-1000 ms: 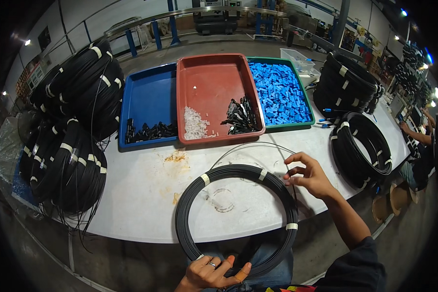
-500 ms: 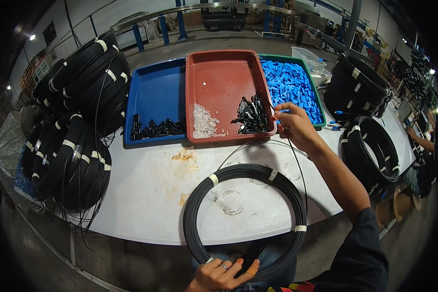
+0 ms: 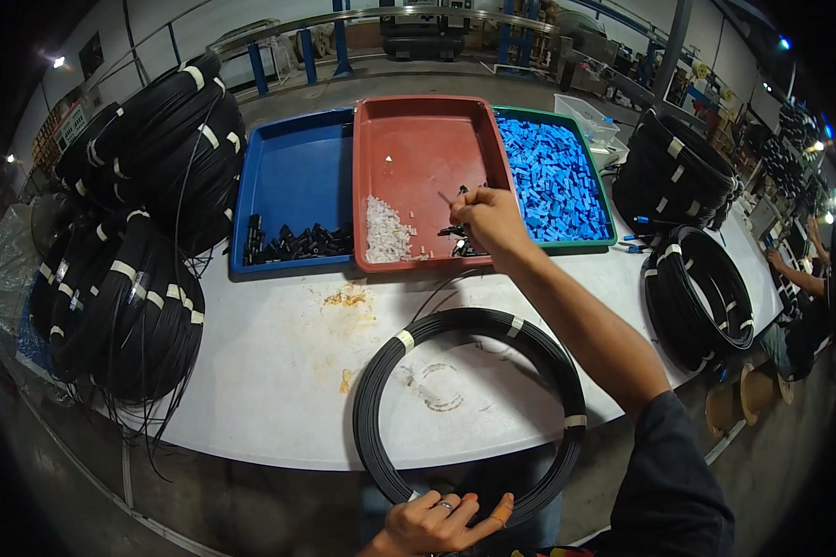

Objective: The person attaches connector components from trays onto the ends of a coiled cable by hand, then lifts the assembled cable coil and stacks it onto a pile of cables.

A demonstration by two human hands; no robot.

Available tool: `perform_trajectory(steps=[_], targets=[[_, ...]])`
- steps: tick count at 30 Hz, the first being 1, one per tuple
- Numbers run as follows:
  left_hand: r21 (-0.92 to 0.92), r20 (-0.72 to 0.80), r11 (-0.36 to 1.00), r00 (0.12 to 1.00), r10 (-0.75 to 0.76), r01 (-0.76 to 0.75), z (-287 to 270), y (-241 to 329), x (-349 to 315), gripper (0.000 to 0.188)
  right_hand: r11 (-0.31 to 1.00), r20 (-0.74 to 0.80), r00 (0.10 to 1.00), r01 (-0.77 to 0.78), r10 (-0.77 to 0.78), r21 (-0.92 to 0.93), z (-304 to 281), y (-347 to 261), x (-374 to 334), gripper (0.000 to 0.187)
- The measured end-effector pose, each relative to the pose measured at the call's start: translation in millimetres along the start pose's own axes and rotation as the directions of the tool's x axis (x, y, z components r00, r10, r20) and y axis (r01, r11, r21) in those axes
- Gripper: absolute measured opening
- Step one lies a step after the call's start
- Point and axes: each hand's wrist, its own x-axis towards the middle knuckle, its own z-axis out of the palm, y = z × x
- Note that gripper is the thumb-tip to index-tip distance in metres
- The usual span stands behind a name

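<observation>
A taped coil of black cable [image 3: 371, 399] stands over the table's front edge, its lower part toward me. My left hand [image 3: 441, 524] grips the bottom of this coil, fingers and thumb wrapped over it. My right hand [image 3: 490, 221] is above the red tray [image 3: 427, 139], pinching a thin dark cable end [image 3: 447, 198] that pokes out to the left of the fingertips. Beneath that hand lie small black parts [image 3: 463, 246], partly covered by it. White small pieces [image 3: 386, 232] are heaped in the tray's near left corner. A loose cable strand [image 3: 429, 299] curves up from the coil.
A blue tray [image 3: 293, 176] with black parts adjoins the red one on the left; a green tray [image 3: 602, 176] full of blue pieces is on the right. Large cable coils [image 3: 149, 167] pile up at left, more coils [image 3: 698, 297] at right. Another person's arm [image 3: 797, 274] shows far right.
My right hand has moved left, from the border of the red and green trays to over the black parts. My left hand keeps its hold on the coil.
</observation>
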Motion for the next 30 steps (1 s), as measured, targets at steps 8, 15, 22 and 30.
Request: perform_trajectory(steps=[8,15,22,30], targets=[[-0.174,-0.059,0.984,0.998,0.017,-0.027,-24,-19,12,0.028,0.899,0.064,0.96,0.277,-0.272,-0.34,23,20,-38,0.019],[-0.228,-0.042,0.962,0.988,0.146,-0.152,-29,-36,3,0.026,0.939,0.205,0.93,0.331,-0.306,-0.095,23,51,-45,0.021],[-0.242,-0.003,0.95,0.98,0.201,-0.196,-18,-42,-18,0.027,0.972,0.378,0.896,0.202,-0.234,0.123,24,43,-49,0.009],[-0.669,0.218,0.743,0.952,0.215,-0.014,-43,-80,-9,0.035,0.985,0.509,0.844,0.168,-0.168,0.046,18,32,-59,0.007]])
